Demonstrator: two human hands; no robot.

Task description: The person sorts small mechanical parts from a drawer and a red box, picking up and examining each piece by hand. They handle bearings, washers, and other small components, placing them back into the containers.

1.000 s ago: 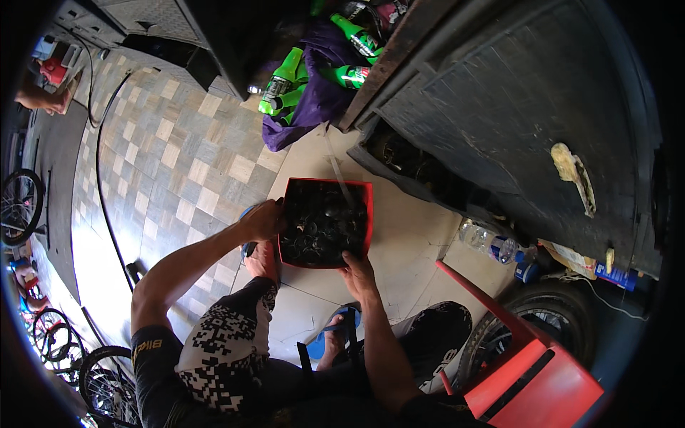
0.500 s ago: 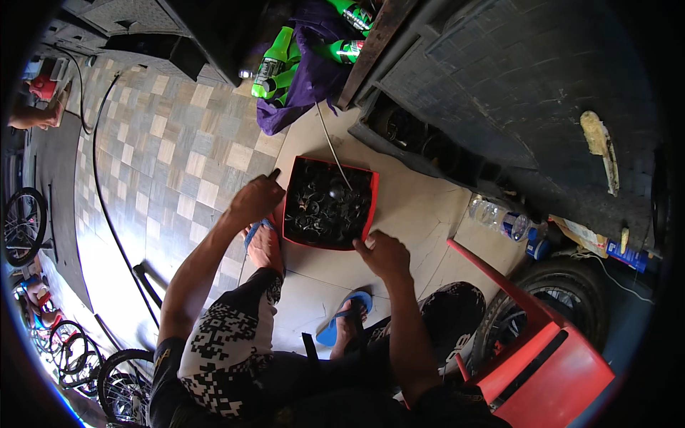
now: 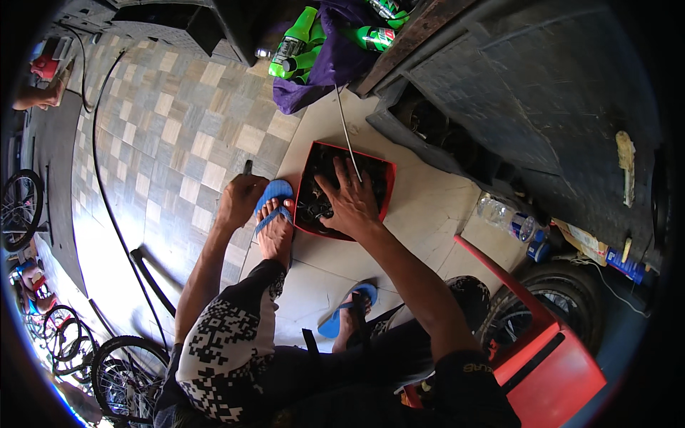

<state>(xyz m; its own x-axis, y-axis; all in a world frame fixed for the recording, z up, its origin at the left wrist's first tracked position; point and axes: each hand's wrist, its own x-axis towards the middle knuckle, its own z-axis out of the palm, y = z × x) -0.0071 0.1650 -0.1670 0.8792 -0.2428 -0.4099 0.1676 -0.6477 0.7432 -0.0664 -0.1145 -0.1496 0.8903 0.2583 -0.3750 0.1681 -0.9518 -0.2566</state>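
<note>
**Digging through the red tray**

While my right hand (image 3: 353, 201) lies spread, fingers open, on the dark metal parts in the red tray (image 3: 385, 187), my left hand (image 3: 239, 200) is curled shut around a small dark tool (image 3: 247, 167) just beside my blue sandal (image 3: 273, 200). The tray sits on the pale floor tiles between my foot and the dark platform. A thin metal rod (image 3: 346, 135) leans across the tray's rim; I judge that a careless sweep of my fingers could knock it loose or tip the tray against my toes. Green bottles (image 3: 289, 50) with dark labels lie on purple cloth (image 3: 325, 64) beyond the tray. A clear bottle (image 3: 503, 217) with a blue label lies near the red stool (image 3: 549, 349).
</note>
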